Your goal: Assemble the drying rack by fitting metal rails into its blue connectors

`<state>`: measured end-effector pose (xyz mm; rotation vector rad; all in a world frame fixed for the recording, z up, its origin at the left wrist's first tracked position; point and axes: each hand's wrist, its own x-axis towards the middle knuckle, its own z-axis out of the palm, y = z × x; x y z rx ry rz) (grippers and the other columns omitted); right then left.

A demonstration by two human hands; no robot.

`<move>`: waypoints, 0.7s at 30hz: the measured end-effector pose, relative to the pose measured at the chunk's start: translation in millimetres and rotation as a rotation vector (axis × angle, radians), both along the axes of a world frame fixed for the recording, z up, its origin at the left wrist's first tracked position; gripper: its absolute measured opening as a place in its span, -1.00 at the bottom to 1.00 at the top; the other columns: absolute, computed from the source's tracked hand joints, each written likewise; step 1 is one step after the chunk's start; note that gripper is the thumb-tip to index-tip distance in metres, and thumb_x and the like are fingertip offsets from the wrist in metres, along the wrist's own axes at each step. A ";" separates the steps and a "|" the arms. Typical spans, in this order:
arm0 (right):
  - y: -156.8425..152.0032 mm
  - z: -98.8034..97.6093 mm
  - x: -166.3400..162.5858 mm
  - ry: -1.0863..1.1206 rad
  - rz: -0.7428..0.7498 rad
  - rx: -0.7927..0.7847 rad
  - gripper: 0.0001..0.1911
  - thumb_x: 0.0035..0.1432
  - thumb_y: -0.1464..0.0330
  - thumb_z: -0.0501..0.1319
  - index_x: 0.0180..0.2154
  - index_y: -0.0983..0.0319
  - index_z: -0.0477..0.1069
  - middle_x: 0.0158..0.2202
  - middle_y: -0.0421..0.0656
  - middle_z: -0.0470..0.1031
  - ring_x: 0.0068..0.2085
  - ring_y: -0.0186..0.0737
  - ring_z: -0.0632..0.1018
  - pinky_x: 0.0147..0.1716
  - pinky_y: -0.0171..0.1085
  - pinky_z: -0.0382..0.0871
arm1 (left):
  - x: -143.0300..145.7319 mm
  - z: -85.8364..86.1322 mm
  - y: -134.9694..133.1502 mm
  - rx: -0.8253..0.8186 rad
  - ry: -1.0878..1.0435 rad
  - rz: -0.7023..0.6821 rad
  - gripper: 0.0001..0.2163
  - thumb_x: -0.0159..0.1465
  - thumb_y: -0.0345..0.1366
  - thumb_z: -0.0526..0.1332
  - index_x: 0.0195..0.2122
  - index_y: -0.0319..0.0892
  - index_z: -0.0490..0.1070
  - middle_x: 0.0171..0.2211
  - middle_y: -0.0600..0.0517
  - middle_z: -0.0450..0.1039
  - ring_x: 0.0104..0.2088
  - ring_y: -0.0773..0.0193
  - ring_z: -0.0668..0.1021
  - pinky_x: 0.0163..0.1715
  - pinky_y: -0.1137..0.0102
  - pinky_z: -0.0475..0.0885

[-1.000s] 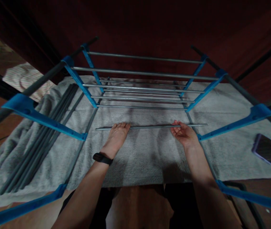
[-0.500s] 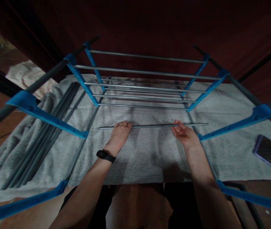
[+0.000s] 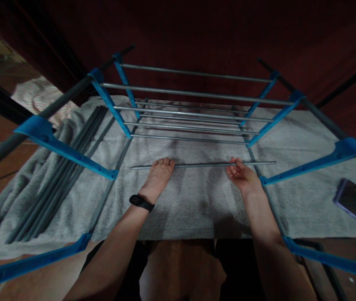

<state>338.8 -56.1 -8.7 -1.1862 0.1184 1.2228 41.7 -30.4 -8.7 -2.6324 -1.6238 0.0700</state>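
Note:
A thin grey metal rod point(image 3: 201, 165) lies crosswise between my hands, low over the grey towel point(image 3: 190, 205). My left hand point(image 3: 162, 171) grips it from above, left of its middle, knuckles up. With palm turned upward, my right hand point(image 3: 239, 172) has its fingers curled round the rod toward the right end. Around both arms stands a rack frame of grey tubes and blue plastic brackets point(image 3: 67, 152). At its far part, several crossbars point(image 3: 196, 93) join the left and right blue brackets. The nearer brackets, one by each hand point(image 3: 306, 166), have no crossbar between them.
Several loose grey tubes point(image 3: 58, 179) lie bundled on the towel at the left. A phone point(image 3: 352, 198) rests on the towel at the right. Behind the rack hangs a dark red curtain point(image 3: 196, 33). A striped cloth point(image 3: 41, 98) is heaped at the far left.
The view has shifted slightly, so everything sits a little further right in the picture. Both hands keep the same hold on the rod.

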 end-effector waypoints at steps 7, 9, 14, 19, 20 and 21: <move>0.3 -2.1 -2.0 -0.013 -0.015 -0.001 -0.79 0.34 0.52 0.15 -0.35 0.17 0.40 -0.49 -0.34 0.54 -0.48 -0.44 0.56 -0.39 -0.40 0.56 | -0.4 -1.9 1.3 0.005 0.016 -0.020 -0.68 0.41 -0.52 -0.06 0.02 -0.24 0.44 -0.08 -0.18 0.49 -0.03 0.05 0.52 -0.01 0.18 0.38; 0.5 -3.7 -1.3 -0.015 -0.011 0.006 -0.79 0.34 0.52 0.14 -0.35 0.16 0.40 -0.49 -0.34 0.53 -0.48 -0.44 0.56 -0.38 -0.40 0.56 | -0.3 -1.2 1.2 0.008 0.023 -0.016 -0.69 0.41 -0.51 -0.05 0.01 -0.23 0.44 -0.08 -0.16 0.49 -0.03 0.08 0.52 0.00 0.20 0.38; 1.8 -4.6 0.9 -0.008 0.004 -0.014 -0.80 0.32 0.53 0.14 -0.33 0.17 0.41 -0.50 -0.33 0.53 -0.50 -0.42 0.56 -0.41 -0.39 0.55 | 0.4 -0.2 1.6 -0.003 0.021 -0.003 -0.68 0.41 -0.52 -0.05 0.03 -0.22 0.43 -0.06 -0.16 0.49 -0.03 0.09 0.52 -0.01 0.20 0.38; 0.9 -2.1 0.3 0.005 0.028 -0.032 -0.74 0.29 0.60 0.07 -0.33 0.19 0.42 -0.49 -0.31 0.55 -0.49 -0.42 0.57 -0.42 -0.39 0.55 | -0.1 -1.8 2.2 -0.011 0.024 -0.014 -0.68 0.42 -0.51 -0.05 0.05 -0.24 0.43 -0.05 -0.17 0.49 -0.03 0.06 0.53 0.00 0.18 0.38; 0.5 -1.7 0.0 0.006 0.030 -0.030 -0.73 0.28 0.61 0.07 -0.33 0.19 0.43 -0.49 -0.30 0.55 -0.48 -0.42 0.58 -0.42 -0.39 0.56 | -0.1 -2.0 1.9 -0.008 0.025 -0.014 -0.68 0.42 -0.51 -0.05 0.05 -0.24 0.42 -0.05 -0.17 0.49 -0.03 0.06 0.53 0.00 0.18 0.38; 0.3 -1.5 -0.2 0.006 0.032 -0.028 -0.72 0.28 0.62 0.06 -0.33 0.19 0.43 -0.48 -0.30 0.56 -0.47 -0.43 0.59 -0.41 -0.39 0.56 | 0.0 -2.2 1.6 -0.005 0.026 -0.012 -0.68 0.41 -0.52 -0.05 0.05 -0.24 0.43 -0.05 -0.17 0.49 -0.03 0.07 0.53 0.00 0.18 0.38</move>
